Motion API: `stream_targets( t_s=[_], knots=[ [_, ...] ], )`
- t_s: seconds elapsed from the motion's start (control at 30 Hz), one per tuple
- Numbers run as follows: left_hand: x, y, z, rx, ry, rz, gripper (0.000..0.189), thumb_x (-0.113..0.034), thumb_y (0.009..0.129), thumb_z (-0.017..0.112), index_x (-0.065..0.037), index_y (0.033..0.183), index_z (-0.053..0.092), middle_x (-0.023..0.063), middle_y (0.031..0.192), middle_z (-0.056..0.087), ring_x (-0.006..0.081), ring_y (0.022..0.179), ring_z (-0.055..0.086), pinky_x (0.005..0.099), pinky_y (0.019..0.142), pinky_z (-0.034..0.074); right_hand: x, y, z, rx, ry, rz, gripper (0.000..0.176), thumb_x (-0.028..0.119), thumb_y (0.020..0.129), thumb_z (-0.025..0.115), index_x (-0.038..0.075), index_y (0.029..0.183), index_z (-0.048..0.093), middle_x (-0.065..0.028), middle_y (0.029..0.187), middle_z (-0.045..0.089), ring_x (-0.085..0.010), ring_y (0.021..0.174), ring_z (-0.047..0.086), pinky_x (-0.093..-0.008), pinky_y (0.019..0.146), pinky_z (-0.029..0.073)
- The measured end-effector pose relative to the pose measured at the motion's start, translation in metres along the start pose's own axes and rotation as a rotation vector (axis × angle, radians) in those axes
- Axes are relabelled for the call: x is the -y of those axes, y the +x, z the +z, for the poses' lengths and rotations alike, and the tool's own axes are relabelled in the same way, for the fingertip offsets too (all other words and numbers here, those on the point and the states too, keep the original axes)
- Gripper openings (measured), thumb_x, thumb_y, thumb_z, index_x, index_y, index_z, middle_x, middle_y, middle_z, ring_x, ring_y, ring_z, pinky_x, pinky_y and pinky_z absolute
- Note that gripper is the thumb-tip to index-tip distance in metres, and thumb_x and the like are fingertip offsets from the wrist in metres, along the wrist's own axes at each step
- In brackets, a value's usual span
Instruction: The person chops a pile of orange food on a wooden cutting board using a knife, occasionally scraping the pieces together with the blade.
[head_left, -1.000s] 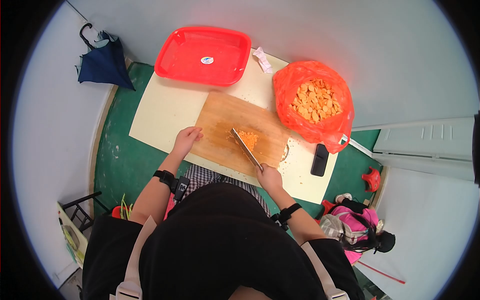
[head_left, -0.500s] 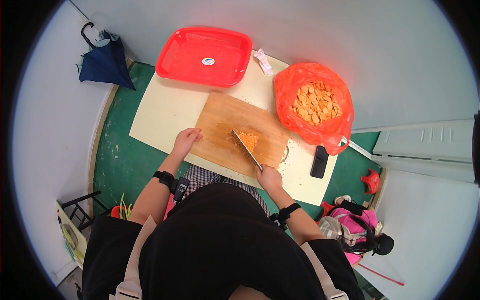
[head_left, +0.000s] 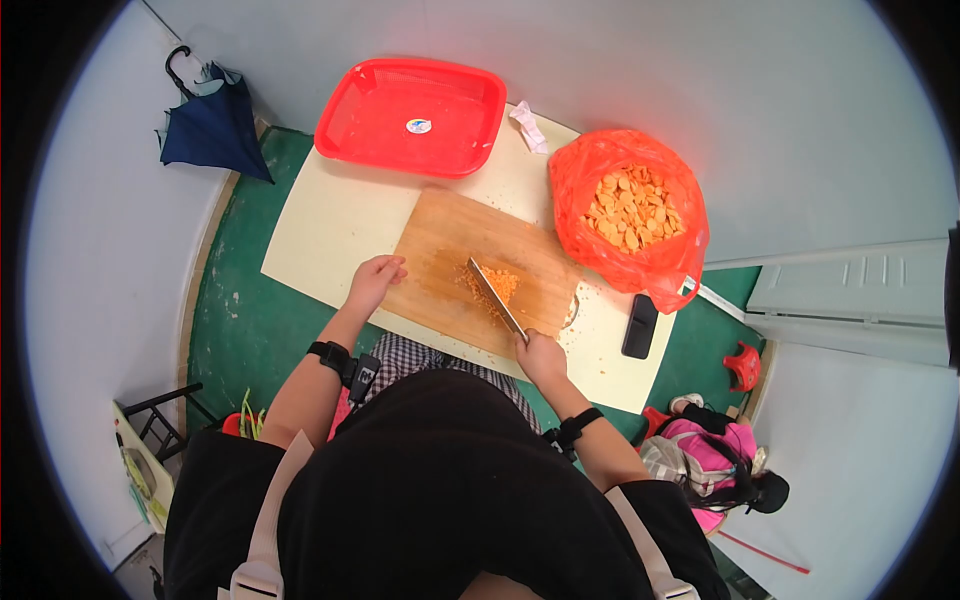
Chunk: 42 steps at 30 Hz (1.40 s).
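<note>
My right hand (head_left: 541,358) is wrapped round the handle of a kitchen knife (head_left: 497,299). Its blade points away and to the left, along the left side of a small heap of finely chopped orange bits (head_left: 503,284). Under them lies a wooden cutting board (head_left: 450,222), with a metal handle showing at its right end. At the board's left edge is my left hand (head_left: 378,281), fingers loosely bent and apart from the thumb, with nothing visible in it.
A red plastic basket (head_left: 400,158) stands at the table's back left. To the right are a red plastic bag (head_left: 580,180) of round orange slices (head_left: 632,212) and a black phone (head_left: 640,325). Crumpled paper (head_left: 528,128) lies between them. A person in pink (head_left: 705,450) is at lower right.
The knife's tip has shifted very slightly to the right over the chopped heap. The view has moved a little; my left hand stays at the board's edge.
</note>
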<state>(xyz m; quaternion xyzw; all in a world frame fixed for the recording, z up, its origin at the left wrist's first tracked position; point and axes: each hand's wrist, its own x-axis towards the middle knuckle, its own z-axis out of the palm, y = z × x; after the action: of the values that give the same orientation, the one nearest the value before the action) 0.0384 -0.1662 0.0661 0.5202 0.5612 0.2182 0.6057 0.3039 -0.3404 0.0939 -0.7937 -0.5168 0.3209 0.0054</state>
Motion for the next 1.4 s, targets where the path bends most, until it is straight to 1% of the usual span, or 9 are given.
stream_targets(
  t_s=[0.43,0.73,0.83,0.93,1.1,1.2,1.4],
  knots=[
    [-0.0007,0.0002,0.0013,0.000,-0.008,-0.014,0.030,-0.023,0.090,0.049,0.001,0.106,0.058,0.0074,0.088,0.064,0.0107,0.077,0.057,0.0233,0.072,0.044,0.0017,-0.0045,0.0007,0.031,0.013,-0.014,0.035,0.034,0.086,0.044,0.004,0.079,0.059,-0.0192,0.072,0.062,-0.0338,0.069,0.061,-0.0432,0.063,0.049],
    [-0.0035,-0.0023,0.0016,-0.016,0.018,-0.031,0.028,-0.022,0.090,0.048,-0.001,0.105,0.059,0.0067,0.087,0.064,0.0103,0.076,0.056,0.0225,0.070,0.043,-0.0008,-0.0053,0.0030,0.054,-0.004,-0.050,0.034,0.034,0.086,0.044,0.004,0.080,0.059,-0.0190,0.073,0.062,-0.0337,0.069,0.061,-0.0431,0.064,0.049],
    [-0.0007,-0.0027,-0.0007,-0.014,0.006,-0.025,0.028,-0.022,0.089,0.049,-0.001,0.105,0.059,0.0063,0.088,0.064,0.0101,0.076,0.056,0.0216,0.068,0.043,-0.0001,-0.0067,0.0027,0.031,0.000,-0.056,0.034,0.034,0.086,0.044,0.004,0.081,0.059,-0.0190,0.073,0.062,-0.0339,0.069,0.062,-0.0431,0.064,0.049],
    [-0.0022,-0.0034,0.0009,-0.013,-0.010,-0.026,0.028,-0.022,0.089,0.049,-0.001,0.105,0.059,0.0061,0.088,0.064,0.0097,0.076,0.056,0.0213,0.068,0.043,0.0003,-0.0067,0.0019,0.041,-0.005,-0.038,0.034,0.034,0.086,0.044,0.004,0.081,0.059,-0.0190,0.073,0.062,-0.0340,0.069,0.061,-0.0432,0.063,0.049],
    [-0.0040,-0.0050,0.0015,-0.017,-0.020,-0.026,0.030,-0.022,0.090,0.050,0.002,0.106,0.058,0.0083,0.089,0.064,0.0108,0.077,0.057,0.0230,0.072,0.045,0.0020,-0.0036,0.0015,0.011,0.020,0.008,0.034,0.034,0.086,0.044,0.004,0.081,0.059,-0.0189,0.073,0.062,-0.0338,0.069,0.062,-0.0431,0.063,0.049],
    [0.0050,-0.0010,0.0014,-0.007,-0.070,-0.030,0.030,-0.021,0.090,0.050,0.003,0.106,0.057,0.0092,0.089,0.063,0.0114,0.078,0.057,0.0229,0.073,0.045,0.0026,-0.0015,0.0012,0.006,0.019,0.009,0.034,0.034,0.086,0.044,0.004,0.081,0.059,-0.0188,0.073,0.062,-0.0336,0.069,0.062,-0.0430,0.063,0.049],
    [0.0022,-0.0003,0.0020,0.001,-0.054,-0.026,0.029,-0.020,0.090,0.050,0.003,0.105,0.058,0.0093,0.088,0.063,0.0113,0.078,0.057,0.0228,0.072,0.046,0.0045,-0.0006,-0.0045,0.008,0.011,0.017,0.033,0.033,0.086,0.045,0.004,0.081,0.059,-0.0186,0.073,0.062,-0.0332,0.069,0.062,-0.0429,0.063,0.049]
  ],
)
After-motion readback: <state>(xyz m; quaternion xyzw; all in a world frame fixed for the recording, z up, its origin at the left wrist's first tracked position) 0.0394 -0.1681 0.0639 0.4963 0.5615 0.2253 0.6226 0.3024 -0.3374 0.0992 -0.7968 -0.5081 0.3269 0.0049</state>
